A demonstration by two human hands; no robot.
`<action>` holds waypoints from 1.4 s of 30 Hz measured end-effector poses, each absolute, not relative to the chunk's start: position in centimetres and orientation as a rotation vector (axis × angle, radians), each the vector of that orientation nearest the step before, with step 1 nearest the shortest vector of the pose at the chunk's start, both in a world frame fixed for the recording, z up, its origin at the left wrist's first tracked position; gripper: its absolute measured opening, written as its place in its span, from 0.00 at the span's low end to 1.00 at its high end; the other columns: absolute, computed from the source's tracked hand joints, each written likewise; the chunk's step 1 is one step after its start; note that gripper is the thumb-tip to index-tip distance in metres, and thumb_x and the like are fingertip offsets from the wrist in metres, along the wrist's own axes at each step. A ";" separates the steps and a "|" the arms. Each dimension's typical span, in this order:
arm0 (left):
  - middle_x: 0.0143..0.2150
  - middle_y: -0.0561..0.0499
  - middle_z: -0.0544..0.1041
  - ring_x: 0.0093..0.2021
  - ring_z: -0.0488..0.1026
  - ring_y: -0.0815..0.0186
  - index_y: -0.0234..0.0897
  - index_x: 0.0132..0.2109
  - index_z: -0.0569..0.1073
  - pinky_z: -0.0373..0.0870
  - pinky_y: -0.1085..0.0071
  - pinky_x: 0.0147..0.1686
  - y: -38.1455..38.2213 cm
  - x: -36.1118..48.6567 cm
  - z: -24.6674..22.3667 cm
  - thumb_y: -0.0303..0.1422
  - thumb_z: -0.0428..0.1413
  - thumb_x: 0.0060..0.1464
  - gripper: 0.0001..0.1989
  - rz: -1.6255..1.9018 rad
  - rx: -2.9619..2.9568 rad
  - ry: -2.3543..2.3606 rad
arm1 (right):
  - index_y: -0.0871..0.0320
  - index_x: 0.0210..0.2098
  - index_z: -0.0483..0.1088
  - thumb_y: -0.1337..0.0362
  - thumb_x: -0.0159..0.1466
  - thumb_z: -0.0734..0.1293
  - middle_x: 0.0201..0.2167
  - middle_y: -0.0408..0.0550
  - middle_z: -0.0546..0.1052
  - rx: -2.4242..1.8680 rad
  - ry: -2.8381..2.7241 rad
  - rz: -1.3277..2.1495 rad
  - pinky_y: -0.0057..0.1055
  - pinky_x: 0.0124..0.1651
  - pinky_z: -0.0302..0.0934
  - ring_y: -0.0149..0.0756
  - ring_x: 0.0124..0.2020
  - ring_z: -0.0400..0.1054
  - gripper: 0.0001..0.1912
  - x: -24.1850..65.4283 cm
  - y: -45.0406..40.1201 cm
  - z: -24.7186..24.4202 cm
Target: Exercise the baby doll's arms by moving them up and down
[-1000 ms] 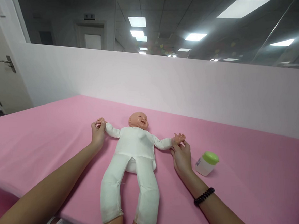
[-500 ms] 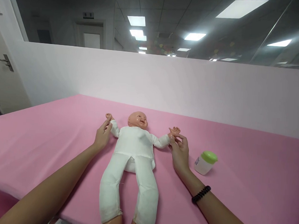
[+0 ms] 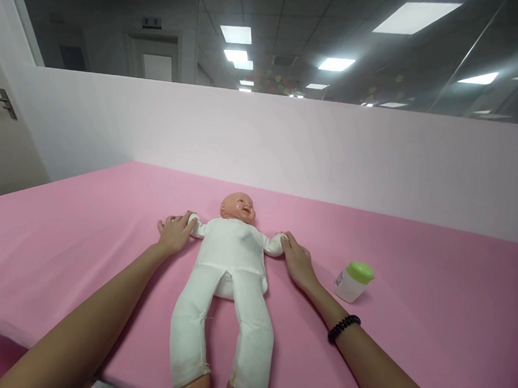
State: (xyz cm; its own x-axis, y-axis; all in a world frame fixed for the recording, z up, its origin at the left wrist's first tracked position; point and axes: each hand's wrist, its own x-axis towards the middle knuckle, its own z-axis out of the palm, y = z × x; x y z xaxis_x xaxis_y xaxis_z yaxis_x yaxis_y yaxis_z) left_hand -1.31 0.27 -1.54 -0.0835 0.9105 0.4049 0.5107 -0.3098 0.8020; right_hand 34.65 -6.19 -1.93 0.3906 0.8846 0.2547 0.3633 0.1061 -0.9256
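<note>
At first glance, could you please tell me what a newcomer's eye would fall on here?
Likely the baby doll in white, on its back mid-view on the pink cover, with the fingers of the left hand and right hand at its arms. Next, the green-lidded container right of the right hand, then the black coiled wristband on that arm.

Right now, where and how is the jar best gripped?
Jar: likely by its pale body, below the green lid, coming from the right; it stands lid-up with its sides exposed, and the right hand is off to its left.
</note>
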 end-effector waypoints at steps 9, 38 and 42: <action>0.37 0.45 0.78 0.57 0.64 0.41 0.49 0.38 0.77 0.35 0.44 0.65 0.0 -1.0 -1.1 0.45 0.64 0.46 0.12 1.405 1.663 1.538 | 0.51 0.51 0.76 0.48 0.58 0.71 0.48 0.51 0.78 -1.590 -1.176 0.500 0.55 0.69 0.40 0.54 0.63 0.59 0.24 34.8 -6.6 -1.5; 0.46 0.47 0.76 0.47 0.72 0.60 0.38 0.38 0.78 0.69 0.65 0.47 -0.1 -4.2 0.7 0.25 0.66 0.37 0.16 0.961 1.671 0.783 | 0.51 0.39 0.80 0.57 0.54 0.77 0.65 0.48 0.61 -1.049 -1.679 1.066 0.44 0.64 0.59 0.50 0.64 0.59 0.13 36.2 -9.4 1.4; 0.46 0.45 0.75 0.49 0.72 0.58 0.38 0.33 0.81 0.69 0.62 0.51 -0.4 -4.2 0.7 0.23 0.61 0.36 0.13 0.873 1.902 0.850 | 0.52 0.33 0.79 0.62 0.60 0.70 0.63 0.48 0.60 -1.178 -1.954 0.915 0.50 0.67 0.53 0.51 0.65 0.56 0.05 36.5 -9.8 1.2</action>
State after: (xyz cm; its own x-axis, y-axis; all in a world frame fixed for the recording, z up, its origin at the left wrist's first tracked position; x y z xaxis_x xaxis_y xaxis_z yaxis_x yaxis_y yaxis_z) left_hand -4.19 -0.36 0.69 0.5244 0.8166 0.2412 0.2193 -0.4033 0.8884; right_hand 36.45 -9.78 1.16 -0.3678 0.9113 0.1854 0.4413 0.3465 -0.8277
